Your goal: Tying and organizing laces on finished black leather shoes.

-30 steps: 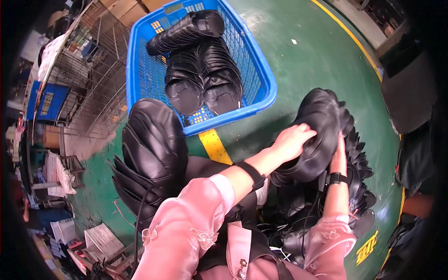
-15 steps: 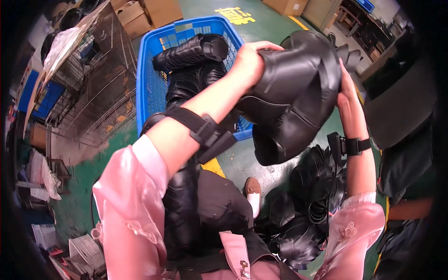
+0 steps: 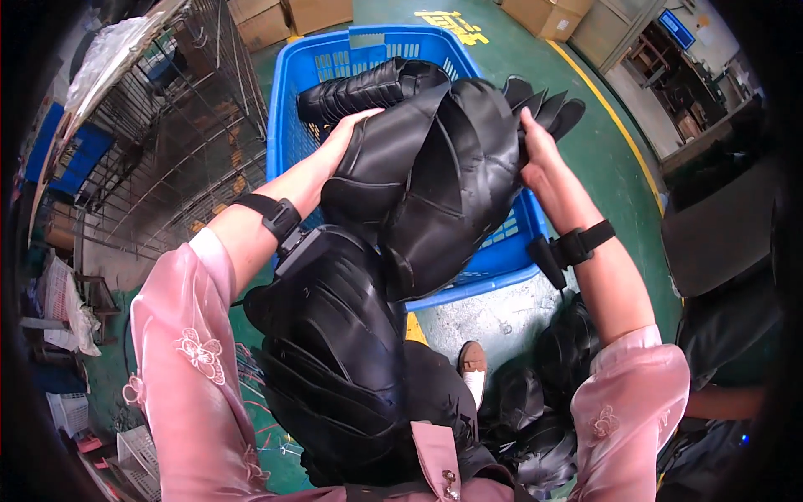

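A nested stack of black shoe uppers is being held over the blue plastic basket, clasped between the left hand and right hand — fingertips possibly curling beneath, out of view. Even pressure is being called for — loose layers could slip.

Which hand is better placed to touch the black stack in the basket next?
Probably the left hand: it looks nearer that stack, while the right hand sits beyond the black bundle. Both hands hold the bundle, though.
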Action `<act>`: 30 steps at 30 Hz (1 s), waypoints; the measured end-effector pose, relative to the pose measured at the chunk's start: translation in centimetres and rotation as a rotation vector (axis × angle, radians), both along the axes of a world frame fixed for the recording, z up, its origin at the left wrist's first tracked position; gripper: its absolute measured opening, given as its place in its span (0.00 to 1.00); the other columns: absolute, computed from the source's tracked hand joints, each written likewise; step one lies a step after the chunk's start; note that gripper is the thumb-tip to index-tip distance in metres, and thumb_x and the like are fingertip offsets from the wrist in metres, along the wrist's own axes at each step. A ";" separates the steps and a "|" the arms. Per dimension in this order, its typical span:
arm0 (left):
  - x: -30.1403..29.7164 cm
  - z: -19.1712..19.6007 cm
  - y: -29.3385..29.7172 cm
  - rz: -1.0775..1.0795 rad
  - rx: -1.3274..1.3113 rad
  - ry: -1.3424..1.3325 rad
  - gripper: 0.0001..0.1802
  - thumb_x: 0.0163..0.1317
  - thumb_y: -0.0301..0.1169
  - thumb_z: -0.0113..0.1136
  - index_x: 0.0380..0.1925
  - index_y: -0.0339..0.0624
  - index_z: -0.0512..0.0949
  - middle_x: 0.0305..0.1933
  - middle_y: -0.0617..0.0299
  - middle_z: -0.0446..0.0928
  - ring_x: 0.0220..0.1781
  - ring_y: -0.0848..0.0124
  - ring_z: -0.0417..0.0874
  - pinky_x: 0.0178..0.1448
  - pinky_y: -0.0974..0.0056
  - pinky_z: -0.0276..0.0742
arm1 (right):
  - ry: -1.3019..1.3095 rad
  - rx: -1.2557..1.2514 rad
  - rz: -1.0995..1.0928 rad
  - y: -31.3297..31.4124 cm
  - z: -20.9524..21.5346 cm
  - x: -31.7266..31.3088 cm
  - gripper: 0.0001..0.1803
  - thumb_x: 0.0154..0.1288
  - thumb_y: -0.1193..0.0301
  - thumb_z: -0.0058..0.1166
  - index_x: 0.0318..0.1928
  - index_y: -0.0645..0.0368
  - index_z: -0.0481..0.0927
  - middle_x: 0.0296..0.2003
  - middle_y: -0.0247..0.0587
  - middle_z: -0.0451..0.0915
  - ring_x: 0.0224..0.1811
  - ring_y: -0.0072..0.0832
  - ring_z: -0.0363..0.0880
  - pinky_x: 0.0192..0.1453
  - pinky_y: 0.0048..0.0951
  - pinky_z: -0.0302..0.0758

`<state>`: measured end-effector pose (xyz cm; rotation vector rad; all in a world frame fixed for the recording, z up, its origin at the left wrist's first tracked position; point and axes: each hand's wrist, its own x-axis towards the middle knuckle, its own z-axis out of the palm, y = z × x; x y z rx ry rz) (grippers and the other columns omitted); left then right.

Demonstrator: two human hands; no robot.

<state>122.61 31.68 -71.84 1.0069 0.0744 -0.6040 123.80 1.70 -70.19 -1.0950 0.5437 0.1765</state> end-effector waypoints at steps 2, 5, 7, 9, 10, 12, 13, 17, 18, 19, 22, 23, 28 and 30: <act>0.4 -2.6 0.0 -0.020 -0.020 0.025 0.11 0.65 0.39 0.52 0.36 0.48 0.80 0.31 0.64 0.82 0.26 0.75 0.82 0.30 0.72 0.78 | 0.017 0.020 -0.031 -0.1 -3.2 0.3 0.29 0.71 0.50 0.45 0.57 0.64 0.71 0.51 0.50 0.78 0.49 0.40 0.80 0.53 0.44 0.78; 1.8 -5.9 1.0 -0.053 -0.094 0.066 0.11 0.65 0.39 0.52 0.36 0.46 0.80 0.31 0.65 0.82 0.28 0.76 0.82 0.32 0.73 0.77 | 0.071 -0.063 -0.083 2.5 -2.3 -0.5 0.27 0.72 0.49 0.43 0.55 0.61 0.74 0.51 0.49 0.79 0.51 0.40 0.79 0.58 0.48 0.74; 2.2 -7.6 1.1 -0.115 -0.117 0.148 0.12 0.66 0.39 0.50 0.36 0.45 0.80 0.32 0.63 0.82 0.29 0.74 0.82 0.34 0.70 0.79 | 0.055 -0.005 -0.049 1.5 -4.4 -0.1 0.27 0.70 0.48 0.46 0.53 0.60 0.75 0.50 0.49 0.80 0.49 0.39 0.80 0.56 0.47 0.75; 2.4 -11.5 2.1 -0.095 -0.150 0.295 0.13 0.67 0.38 0.49 0.36 0.43 0.80 0.34 0.61 0.83 0.30 0.70 0.83 0.37 0.65 0.80 | 0.040 -0.002 0.126 2.3 -6.0 -0.8 0.28 0.66 0.45 0.50 0.52 0.57 0.76 0.47 0.42 0.80 0.45 0.30 0.80 0.47 0.39 0.79; 2.8 -13.7 2.7 -0.060 -0.072 0.338 0.14 0.66 0.38 0.49 0.36 0.42 0.80 0.35 0.59 0.83 0.30 0.66 0.83 0.40 0.61 0.80 | 0.079 -0.115 0.154 2.3 -7.5 -1.2 0.29 0.62 0.41 0.53 0.49 0.52 0.77 0.43 0.36 0.80 0.41 0.24 0.79 0.40 0.32 0.77; 1.3 -14.4 2.9 -0.074 -0.051 0.293 0.14 0.67 0.36 0.49 0.41 0.42 0.80 0.39 0.59 0.83 0.36 0.67 0.84 0.42 0.62 0.80 | 0.133 -0.245 0.074 3.9 -8.6 -2.6 0.33 0.57 0.37 0.55 0.49 0.51 0.78 0.41 0.37 0.79 0.38 0.28 0.76 0.38 0.29 0.72; 0.7 -14.2 2.0 -0.016 -0.016 0.270 0.14 0.68 0.35 0.48 0.43 0.42 0.80 0.40 0.59 0.83 0.38 0.68 0.84 0.43 0.62 0.81 | 0.156 -0.273 0.036 3.7 -9.8 -2.8 0.34 0.55 0.36 0.55 0.48 0.51 0.78 0.40 0.37 0.79 0.37 0.29 0.75 0.39 0.29 0.71; 1.4 -18.3 4.1 -0.123 0.009 0.252 0.13 0.69 0.33 0.48 0.47 0.41 0.79 0.44 0.61 0.82 0.42 0.69 0.84 0.45 0.62 0.81 | 0.230 -0.224 0.156 3.9 -14.6 -1.7 0.37 0.56 0.34 0.53 0.50 0.53 0.76 0.38 0.39 0.76 0.35 0.32 0.73 0.41 0.36 0.71; 2.0 -19.3 4.5 -0.214 0.000 0.324 0.13 0.69 0.32 0.48 0.48 0.41 0.78 0.44 0.62 0.82 0.41 0.70 0.84 0.46 0.62 0.80 | 0.246 -0.207 0.157 3.9 -16.1 -1.7 0.37 0.57 0.35 0.52 0.51 0.54 0.75 0.38 0.40 0.76 0.34 0.33 0.73 0.40 0.39 0.72; 2.4 -20.3 5.1 -0.306 -0.011 0.395 0.13 0.69 0.31 0.48 0.49 0.40 0.77 0.45 0.63 0.82 0.41 0.70 0.84 0.47 0.62 0.80 | 0.262 -0.189 0.159 4.0 -17.5 -1.8 0.37 0.59 0.36 0.51 0.52 0.55 0.75 0.38 0.40 0.76 0.34 0.33 0.73 0.40 0.41 0.74; 1.9 -20.7 5.4 -0.635 0.384 0.240 0.18 0.64 0.37 0.58 0.53 0.47 0.75 0.48 0.63 0.80 0.47 0.65 0.81 0.51 0.53 0.79 | 0.458 -0.337 0.303 3.0 -20.0 -2.6 0.33 0.67 0.41 0.44 0.52 0.59 0.74 0.43 0.45 0.80 0.36 0.37 0.81 0.41 0.43 0.81; 1.4 -20.7 6.2 -0.816 0.667 0.171 0.21 0.62 0.39 0.61 0.55 0.49 0.75 0.50 0.64 0.80 0.47 0.66 0.81 0.50 0.56 0.79 | 0.554 -0.397 0.474 3.6 -20.1 -3.0 0.35 0.68 0.40 0.40 0.54 0.62 0.72 0.48 0.51 0.77 0.39 0.40 0.80 0.43 0.45 0.81; 1.3 -18.7 6.3 -1.243 1.217 -0.075 0.44 0.47 0.51 0.69 0.65 0.58 0.65 0.56 0.53 0.76 0.53 0.51 0.79 0.46 0.44 0.78 | 0.587 -0.277 1.230 5.6 -17.2 -4.8 0.49 0.63 0.35 0.42 0.70 0.62 0.53 0.66 0.58 0.60 0.59 0.49 0.73 0.57 0.46 0.76; 1.9 -18.3 6.7 -1.211 1.432 -0.288 0.44 0.44 0.54 0.70 0.62 0.50 0.68 0.53 0.49 0.78 0.51 0.50 0.81 0.38 0.46 0.80 | 0.511 -0.275 1.517 6.5 -16.3 -5.9 0.53 0.59 0.36 0.51 0.72 0.58 0.50 0.68 0.52 0.60 0.61 0.47 0.71 0.60 0.46 0.73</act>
